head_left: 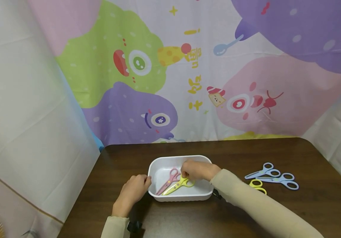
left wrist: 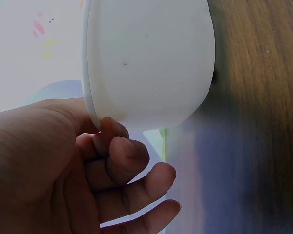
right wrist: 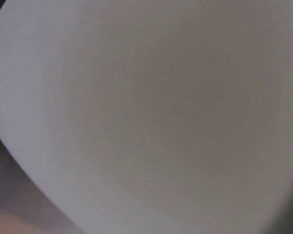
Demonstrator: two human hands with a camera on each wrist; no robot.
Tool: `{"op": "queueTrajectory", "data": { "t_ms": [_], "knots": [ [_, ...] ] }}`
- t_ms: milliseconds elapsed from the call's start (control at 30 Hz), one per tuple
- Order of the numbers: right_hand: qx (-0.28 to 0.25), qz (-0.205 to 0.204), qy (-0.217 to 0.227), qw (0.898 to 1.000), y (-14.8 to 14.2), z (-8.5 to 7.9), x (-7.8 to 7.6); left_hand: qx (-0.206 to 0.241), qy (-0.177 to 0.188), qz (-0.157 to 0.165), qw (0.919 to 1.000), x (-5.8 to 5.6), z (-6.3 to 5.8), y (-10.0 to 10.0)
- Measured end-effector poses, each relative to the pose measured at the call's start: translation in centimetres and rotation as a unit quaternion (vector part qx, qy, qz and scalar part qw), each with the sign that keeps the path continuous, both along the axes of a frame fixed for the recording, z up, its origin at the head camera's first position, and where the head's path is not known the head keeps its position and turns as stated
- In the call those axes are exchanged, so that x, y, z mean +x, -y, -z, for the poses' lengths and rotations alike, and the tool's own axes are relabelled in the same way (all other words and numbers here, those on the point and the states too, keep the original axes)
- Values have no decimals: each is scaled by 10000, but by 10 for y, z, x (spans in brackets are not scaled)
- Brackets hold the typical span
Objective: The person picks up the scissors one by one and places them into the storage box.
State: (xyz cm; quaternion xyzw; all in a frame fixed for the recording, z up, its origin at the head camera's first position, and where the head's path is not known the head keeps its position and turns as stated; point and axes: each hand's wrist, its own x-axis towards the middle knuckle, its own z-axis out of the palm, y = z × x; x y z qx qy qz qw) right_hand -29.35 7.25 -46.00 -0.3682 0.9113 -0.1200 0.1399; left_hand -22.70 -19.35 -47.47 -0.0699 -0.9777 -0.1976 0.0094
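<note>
A white plastic basin (head_left: 185, 198) stands on the table, with pink scissors (head_left: 166, 185) and yellow scissors (head_left: 174, 187) lying side by side inside. My left hand (head_left: 134, 189) pinches the basin's left rim between thumb and index finger; the left wrist view shows this grip on the basin wall (left wrist: 151, 63), the other fingers loosely bent below. Reaching over the right rim, my right hand (head_left: 199, 169) holds the yellow scissors near their handle loops, its fingertips partly hidden. The blurred basin wall (right wrist: 136, 117) fills most of the right wrist view, and no hand shows there.
To the right on the dark wooden table (head_left: 122, 158) lie two blue scissors, one farther back (head_left: 264, 171) and one nearer (head_left: 280, 180). Another pair of yellow scissors (head_left: 257, 185) is partly covered by the right sleeve. A cartoon-print curtain (head_left: 200, 125) hangs behind the table.
</note>
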Motion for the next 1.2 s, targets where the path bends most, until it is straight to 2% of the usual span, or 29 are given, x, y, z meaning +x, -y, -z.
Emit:
{"op": "queueTrajectory", "data": {
  "t_ms": [167,200,300,400,433,533,767,1000,1200],
  "knots": [
    [-66,-9,-12,10000,-1,2,-1,49,-21,30,10000,0,0,0],
    [-88,-19,-13,10000,-1,2,-1,161,-177,176,9996,-7,15,8],
    [-137,-29,29,9999,-2,2,-1,236,-212,215,9993,-7,16,10],
    [-160,14,126,9998,-3,2,0,214,-229,200,9993,-6,15,9],
    [-185,13,144,9997,-3,2,0,107,-69,50,9999,1,0,1],
    [-217,-2,164,9996,-2,2,0,39,-48,23,10000,2,-2,-1],
    [-406,-265,104,9988,-2,-4,1,15,-30,2,10000,1,-1,0],
    [-312,-326,6,9990,-9,-10,2,13,-43,-24,10000,0,-1,0],
    [-461,-451,-153,9978,-18,-18,6,29,-67,-7,10000,1,-1,0]
  ]
}}
